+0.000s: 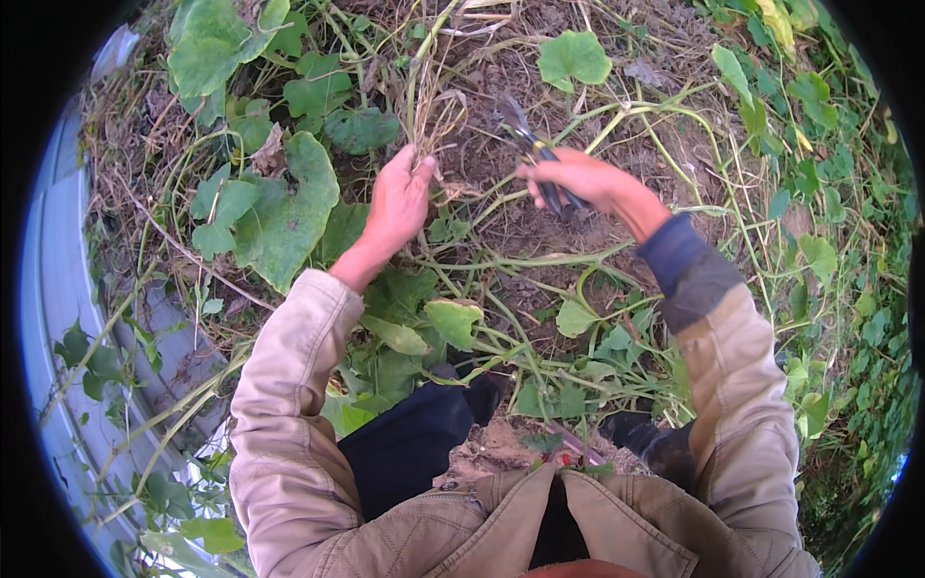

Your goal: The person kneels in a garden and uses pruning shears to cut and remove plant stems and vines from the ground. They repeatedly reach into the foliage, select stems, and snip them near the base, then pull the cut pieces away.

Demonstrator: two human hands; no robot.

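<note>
My left hand [396, 193] is closed around a bundle of dry, straw-coloured stems [433, 108] that runs up from my fist. A thicker green vine stem [412, 90] passes close beside the bundle; whether I grip it too is unclear. To the right, my right hand [587, 179] holds pruning shears [526, 132] by their dark handles. The blades point up and left over dry plant litter, apart from the bundle. They are too blurred to tell how far they are spread. Below both hands, a green vine [553, 260] crosses the ground.
Broad green leaves [289, 213] crowd the left side. Ribbed metal sheeting [66, 238] borders the slope at far left. Branching vines [672, 110] arch at upper right. Dense foliage [860, 303] lines the right edge. My shoes [627, 428] stand among low stems.
</note>
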